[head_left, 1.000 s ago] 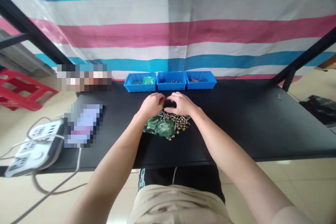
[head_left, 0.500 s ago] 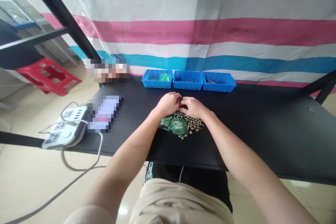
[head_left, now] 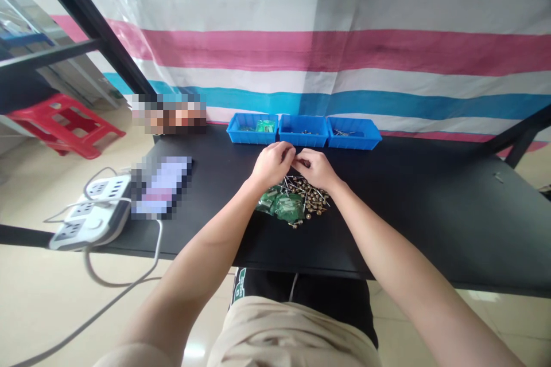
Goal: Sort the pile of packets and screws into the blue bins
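My left hand [head_left: 274, 162] and my right hand [head_left: 313, 166] meet fingertip to fingertip just above the far side of a mixed pile. Both have their fingers curled and pinched together; what they hold, if anything, is hidden or too small to name. Beneath them lies a heap of screws [head_left: 316, 200] with brass-coloured heads, along with some thin silvery pins. Green plastic packets [head_left: 289, 207] with pale pieces inside lie at the heap's near left. Beyond my hands stand three blue bins in a row: the left bin [head_left: 252, 136], the middle bin [head_left: 302, 138] and the right bin [head_left: 353, 141].
A green packet sits in the left bin, and small metal parts are in the others. On the black table [head_left: 413, 200], a blurred-out phone [head_left: 162, 186] and a white power strip [head_left: 94, 206] with cables lie left. A red stool [head_left: 64, 123] stands on the floor beyond.
My hands have moved slightly away from me, off the heap, showing more of the screws. The whole view has shifted a little, so the table things appear further left.
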